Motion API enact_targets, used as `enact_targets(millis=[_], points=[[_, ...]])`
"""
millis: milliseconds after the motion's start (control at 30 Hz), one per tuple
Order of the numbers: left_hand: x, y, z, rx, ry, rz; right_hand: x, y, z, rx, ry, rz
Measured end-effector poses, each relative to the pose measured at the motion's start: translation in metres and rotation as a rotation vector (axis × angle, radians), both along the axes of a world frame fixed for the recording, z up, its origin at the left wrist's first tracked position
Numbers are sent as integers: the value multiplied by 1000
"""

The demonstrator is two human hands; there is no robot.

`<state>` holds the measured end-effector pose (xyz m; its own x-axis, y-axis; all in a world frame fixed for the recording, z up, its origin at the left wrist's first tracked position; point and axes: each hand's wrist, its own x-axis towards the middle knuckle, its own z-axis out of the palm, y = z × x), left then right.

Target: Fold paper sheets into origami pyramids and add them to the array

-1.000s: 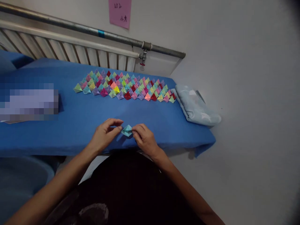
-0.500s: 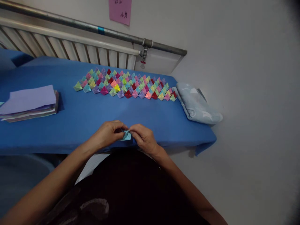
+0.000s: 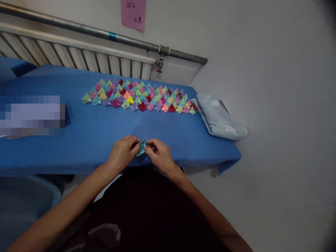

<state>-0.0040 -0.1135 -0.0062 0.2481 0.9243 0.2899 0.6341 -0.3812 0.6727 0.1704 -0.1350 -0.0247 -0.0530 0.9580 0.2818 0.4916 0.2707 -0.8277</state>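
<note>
A small light-blue folded paper [image 3: 142,147] is held up between both hands near the front edge of the table. My left hand [image 3: 124,148] pinches its left side, fingers closed. On the other side my right hand [image 3: 159,152] grips the right part between thumb and fingers. The paper stands tilted, its pointed top showing. Farther back, several rows of small folded paper pieces [image 3: 131,96] in many colours lie close together on the blue cloth [image 3: 86,129].
A stack of paper [image 3: 34,113], partly pixelated, lies at the left. A folded light-blue fabric [image 3: 220,119] rests at the right end. Behind the table are a radiator [image 3: 78,57] and a pipe [image 3: 89,30]. A blue tub [image 3: 28,199] is below left.
The light-blue paper has turned from lying flatter to a steeper, upright tilt, with more of its folds showing. Both hands have shifted their grip on it. The view has moved slightly.
</note>
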Motion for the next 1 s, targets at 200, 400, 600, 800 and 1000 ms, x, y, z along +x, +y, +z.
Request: enact_targets(millis=[200,400,600,800,1000], points=[[3,1,-5,-123,-59,27,2,8,-5,73,-133,18],[6,4,-7,-129,-30,3,2,7,-9,123,-246,43],[8,5,-12,-119,-40,5,1,7,-8,115,-228,53],[8,7,-19,-100,2,-11,-2,9,-9,98,-242,26],[10,10,-24,-62,18,-12,-4,16,-13,98,-260,13]])
